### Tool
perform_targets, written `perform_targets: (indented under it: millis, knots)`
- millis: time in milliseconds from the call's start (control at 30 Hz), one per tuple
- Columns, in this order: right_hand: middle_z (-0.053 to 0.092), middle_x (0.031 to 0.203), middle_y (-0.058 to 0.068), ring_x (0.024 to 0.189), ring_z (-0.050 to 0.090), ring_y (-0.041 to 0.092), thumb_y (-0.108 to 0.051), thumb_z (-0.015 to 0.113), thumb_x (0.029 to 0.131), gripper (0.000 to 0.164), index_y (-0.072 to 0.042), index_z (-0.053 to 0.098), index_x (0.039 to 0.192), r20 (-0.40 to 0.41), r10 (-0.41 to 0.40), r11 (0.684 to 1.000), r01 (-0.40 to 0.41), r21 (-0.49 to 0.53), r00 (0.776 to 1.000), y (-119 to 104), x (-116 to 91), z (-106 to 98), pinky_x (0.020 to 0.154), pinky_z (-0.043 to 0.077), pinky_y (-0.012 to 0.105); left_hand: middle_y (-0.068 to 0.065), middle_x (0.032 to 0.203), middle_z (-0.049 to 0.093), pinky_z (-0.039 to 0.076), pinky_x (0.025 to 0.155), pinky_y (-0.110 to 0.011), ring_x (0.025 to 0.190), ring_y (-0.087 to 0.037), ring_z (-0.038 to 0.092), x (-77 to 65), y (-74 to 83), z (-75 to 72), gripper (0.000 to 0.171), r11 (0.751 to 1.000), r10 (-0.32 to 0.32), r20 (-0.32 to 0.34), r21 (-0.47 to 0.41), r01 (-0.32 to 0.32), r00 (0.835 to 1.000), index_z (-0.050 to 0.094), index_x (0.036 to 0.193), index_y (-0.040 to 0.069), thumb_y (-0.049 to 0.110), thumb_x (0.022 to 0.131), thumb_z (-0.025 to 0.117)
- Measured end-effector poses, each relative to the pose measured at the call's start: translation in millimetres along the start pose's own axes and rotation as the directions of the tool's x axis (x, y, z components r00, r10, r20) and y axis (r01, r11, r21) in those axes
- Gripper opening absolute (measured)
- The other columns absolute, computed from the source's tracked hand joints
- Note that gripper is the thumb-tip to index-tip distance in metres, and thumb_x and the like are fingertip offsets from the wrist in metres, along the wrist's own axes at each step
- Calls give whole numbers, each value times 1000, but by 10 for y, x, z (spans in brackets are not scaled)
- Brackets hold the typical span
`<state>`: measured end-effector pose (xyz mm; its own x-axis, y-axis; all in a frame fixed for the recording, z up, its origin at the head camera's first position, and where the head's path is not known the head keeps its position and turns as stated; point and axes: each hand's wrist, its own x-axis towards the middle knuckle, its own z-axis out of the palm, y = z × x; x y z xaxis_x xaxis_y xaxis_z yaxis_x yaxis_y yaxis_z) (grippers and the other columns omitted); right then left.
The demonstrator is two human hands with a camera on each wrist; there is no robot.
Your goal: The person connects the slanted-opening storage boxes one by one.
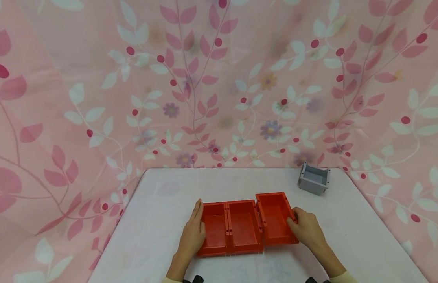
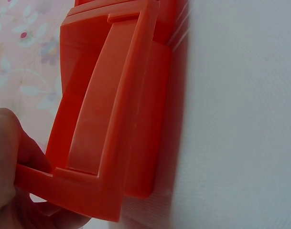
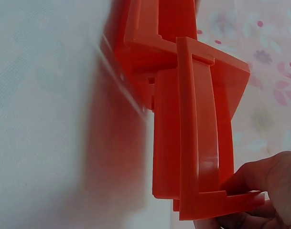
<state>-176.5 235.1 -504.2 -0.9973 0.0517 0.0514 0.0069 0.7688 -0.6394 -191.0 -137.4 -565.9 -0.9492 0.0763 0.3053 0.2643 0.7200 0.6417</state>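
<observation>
At lower centre of frame, left red bin [image 1: 215, 228] is pinched by left hand [image 1: 192, 236], right red bin [image 1: 275, 218] by right hand [image 1: 308, 228].

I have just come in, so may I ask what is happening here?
A person's left hand grips the left red bin by its outer side, and the right hand pinches the outer side of the right red bin. That bin is out of line with the middle red bin. A grey bin stands farther back on the table.

Tabletop [image 1: 151, 220] passable left; red bins [image 1: 243, 225] block middle
</observation>
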Motion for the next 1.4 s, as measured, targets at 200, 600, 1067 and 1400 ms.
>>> perform_targets:
  millis: [200, 600, 1067, 1400]
  knots:
    - [70, 86, 11, 65, 61, 18, -6, 66, 93, 21, 9, 67, 108, -24, -34, 999, 34, 3, 999, 39, -8, 32, 58, 61, 35, -13, 168, 30, 58, 69, -29, 123, -30, 57, 0, 10, -14, 64, 1000, 17, 0, -7, -17, 1000, 34, 160, -1, -6, 99, 52]
    - [66, 80, 9, 61, 58, 18, -8, 65, 94, 23, 9, 64, 109, -22, -11, 999, 10, -36, 1000, 12, -27, 56, 54, 59, 33, -12, 168, 29, 57, 72, -28, 132, -30, 53, -5, 19, -23, 64, 1000, 10, 7, -5, -9, 1000, 34, 161, -1, -5, 99, 53]
    - [59, 72, 6, 57, 53, 17, -7, 66, 94, 19, 8, 62, 105, -59, -29, 996, 24, -87, 998, 18, -32, 118, 50, 55, 30, -11, 169, 28, 56, 96, -43, 141, -31, 47, -4, 17, -10, 65, 1000, 1, 13, 2, -1, 1000, 33, 161, 0, -4, 100, 53]
    - [56, 69, 6, 56, 52, 18, -6, 65, 93, 16, 7, 61, 101, -85, -55, 993, 46, -105, 995, 40, -20, 152, 50, 54, 31, -13, 168, 29, 51, 102, -46, 146, -32, 41, -2, 30, -23, 66, 1000, -6, 11, 8, 5, 1000, 33, 162, 1, -3, 100, 54]
